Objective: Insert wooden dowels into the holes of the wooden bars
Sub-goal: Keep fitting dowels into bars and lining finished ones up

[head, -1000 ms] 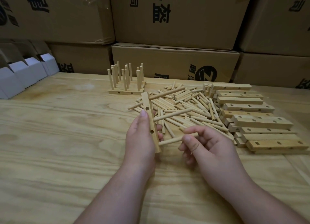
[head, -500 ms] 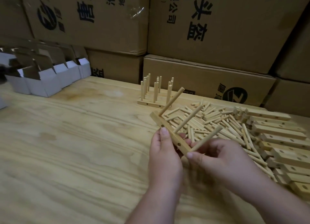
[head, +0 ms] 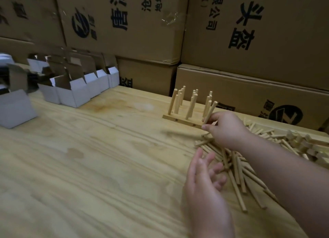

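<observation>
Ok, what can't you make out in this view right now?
- Head view: the right hand hides the near bar's end and its last dowel's seating.
- The unfilled bars are cut off by the right edge.
- The left hand is motion-blurred.

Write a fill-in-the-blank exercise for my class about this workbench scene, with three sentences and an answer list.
1. The right hand grips the end of a wooden bar with three ____ standing in it.
2. The left hand hovers with fingers spread and holds ____.
3. The white folded boxes stand on the ____ side of the table.

Missing words: dowels; nothing; left
</observation>
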`<state>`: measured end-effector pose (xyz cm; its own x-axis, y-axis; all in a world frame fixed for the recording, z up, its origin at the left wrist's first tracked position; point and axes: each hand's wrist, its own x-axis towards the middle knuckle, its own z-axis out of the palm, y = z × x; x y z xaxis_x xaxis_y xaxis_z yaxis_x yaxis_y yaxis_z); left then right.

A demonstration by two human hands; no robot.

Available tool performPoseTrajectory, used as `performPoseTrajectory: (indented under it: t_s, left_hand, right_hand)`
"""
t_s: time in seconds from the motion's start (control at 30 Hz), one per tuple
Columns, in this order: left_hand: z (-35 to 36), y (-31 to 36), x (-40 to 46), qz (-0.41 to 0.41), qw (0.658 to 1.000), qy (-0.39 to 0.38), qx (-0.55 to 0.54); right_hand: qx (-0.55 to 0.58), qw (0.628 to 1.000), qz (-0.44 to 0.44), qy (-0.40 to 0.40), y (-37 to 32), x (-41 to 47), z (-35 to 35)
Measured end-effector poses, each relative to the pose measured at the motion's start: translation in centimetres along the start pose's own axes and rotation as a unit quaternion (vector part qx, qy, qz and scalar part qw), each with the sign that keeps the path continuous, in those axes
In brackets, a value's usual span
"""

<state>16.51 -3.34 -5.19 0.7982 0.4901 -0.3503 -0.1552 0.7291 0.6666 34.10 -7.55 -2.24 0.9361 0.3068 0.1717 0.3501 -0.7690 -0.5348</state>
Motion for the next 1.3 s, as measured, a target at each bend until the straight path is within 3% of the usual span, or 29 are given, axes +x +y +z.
performPoseTrajectory:
  t_s: [0.7,1.03,1.3]
  left_hand:
    - [-0.5,0.7,0.6,0.015,0.997,-0.056,0.053]
    - [-0.7,0.5,1.1,0.022,0.996,-0.039,0.080]
    - [-0.6,0.1,1.4,0.013,0.997,-0.020,0.067]
  right_hand:
    - [-0.128,0.990,0.011,0.062,3.8,4.2,2.9]
    - [-0.129,0.991,-0.011,0.042,4.4,5.2,2.8]
    - [-0.079,0.994,-0.005,-0.071,4.9,6.6,1.4]
